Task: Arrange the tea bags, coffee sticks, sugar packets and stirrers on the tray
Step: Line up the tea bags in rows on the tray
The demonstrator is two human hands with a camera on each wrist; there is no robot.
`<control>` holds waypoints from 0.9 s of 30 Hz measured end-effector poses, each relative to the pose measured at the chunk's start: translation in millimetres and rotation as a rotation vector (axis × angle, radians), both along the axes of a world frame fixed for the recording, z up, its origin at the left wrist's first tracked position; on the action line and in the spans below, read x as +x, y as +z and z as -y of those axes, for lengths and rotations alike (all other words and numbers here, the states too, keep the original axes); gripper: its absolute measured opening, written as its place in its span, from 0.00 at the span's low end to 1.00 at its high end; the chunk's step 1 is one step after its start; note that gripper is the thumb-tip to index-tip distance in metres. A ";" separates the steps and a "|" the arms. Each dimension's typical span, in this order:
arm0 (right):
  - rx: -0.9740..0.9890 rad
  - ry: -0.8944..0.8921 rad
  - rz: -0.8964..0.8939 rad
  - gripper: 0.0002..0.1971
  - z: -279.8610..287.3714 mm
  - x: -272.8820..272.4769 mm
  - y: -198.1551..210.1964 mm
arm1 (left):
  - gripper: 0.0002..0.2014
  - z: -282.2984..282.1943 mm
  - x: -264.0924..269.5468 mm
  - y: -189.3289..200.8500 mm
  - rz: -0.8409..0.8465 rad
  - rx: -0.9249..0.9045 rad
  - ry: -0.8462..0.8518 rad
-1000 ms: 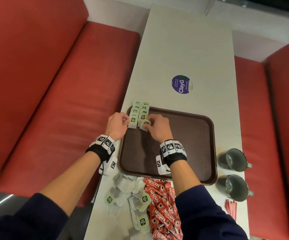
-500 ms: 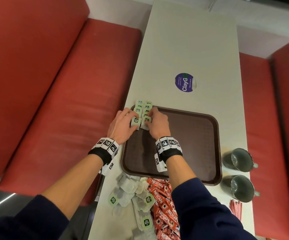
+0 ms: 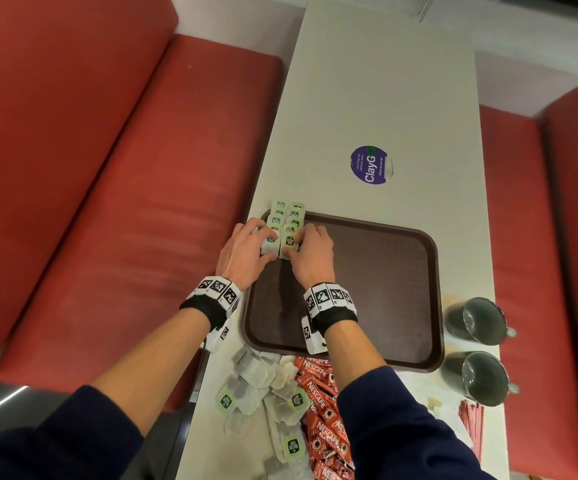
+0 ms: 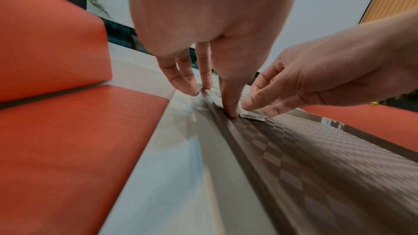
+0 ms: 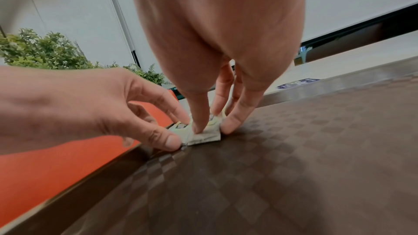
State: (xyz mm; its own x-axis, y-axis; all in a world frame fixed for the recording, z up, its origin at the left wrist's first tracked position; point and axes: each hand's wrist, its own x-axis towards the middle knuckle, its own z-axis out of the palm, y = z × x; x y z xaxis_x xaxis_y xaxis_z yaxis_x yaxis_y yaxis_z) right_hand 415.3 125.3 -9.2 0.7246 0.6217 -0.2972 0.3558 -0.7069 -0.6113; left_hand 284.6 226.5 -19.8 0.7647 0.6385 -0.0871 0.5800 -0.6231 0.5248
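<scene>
- Step in hand, as judged: squaring up two side-by-side rows of tea bags (image 3: 285, 225) at the far-left corner of the tray (image 3: 377, 292). The farthest bags overhang the tray's far rim onto the table (image 3: 384, 81).
- Left hand (image 3: 246, 252): palm down over the tray's left rim, thumb and fingers pinching the nearest bag of the left row (image 3: 269, 243). The left wrist view shows its thumb tip planted just inside the rim.
- Right hand (image 3: 311, 254): palm down over the tray floor, grasping the nearest bag of the right row (image 3: 289, 244); the right wrist view shows the thumb pressing on top of the bag and a finger braced at its outer edge.
- Both wrists are low and near level, forearms converging on the tray's corner.
- To do the step well: keep pressure light and flat so the paper bags do not buckle; slide both rows toward the tray's middle so that none overhangs the rim; keep tags facing up and evenly overlapped.
- Still off the tray, at its near edge: a loose pile of tea bags (image 3: 263, 386) and coffee sticks (image 3: 318, 393). Red sticks (image 3: 471, 417) lie nearer than the tray's near-right corner.
</scene>
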 end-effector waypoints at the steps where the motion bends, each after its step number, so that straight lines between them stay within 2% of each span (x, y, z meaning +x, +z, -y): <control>1: -0.010 0.008 0.000 0.15 -0.3 -1.4 0.9 | 0.19 0.6 -0.5 1.2 -0.001 -0.002 0.000; 6: -0.007 0.028 0.057 0.14 10.2 -6.3 22.0 | 0.16 7.8 -13.5 16.3 0.075 0.015 0.006; 13: 0.012 0.084 0.161 0.12 71.0 -41.9 104.5 | 0.07 52.1 -72.2 69.0 0.253 -0.092 -0.041; 16: 0.027 0.093 0.161 0.10 107.0 -69.9 128.5 | 0.06 82.5 -106.9 86.9 0.310 -0.181 -0.056; 19: 0.053 0.114 0.103 0.08 143.1 -97.7 125.6 | 0.06 113.4 -140.1 86.6 0.300 -0.254 -0.079; 23: 0.053 0.192 0.014 0.03 183.3 -129.7 102.3 | 0.04 147.9 -183.3 62.8 0.159 -0.329 -0.130; 27: 0.025 0.189 0.022 0.04 214.2 -153.7 83.2 | 0.02 193.5 -207.7 46.1 0.007 -0.300 -0.296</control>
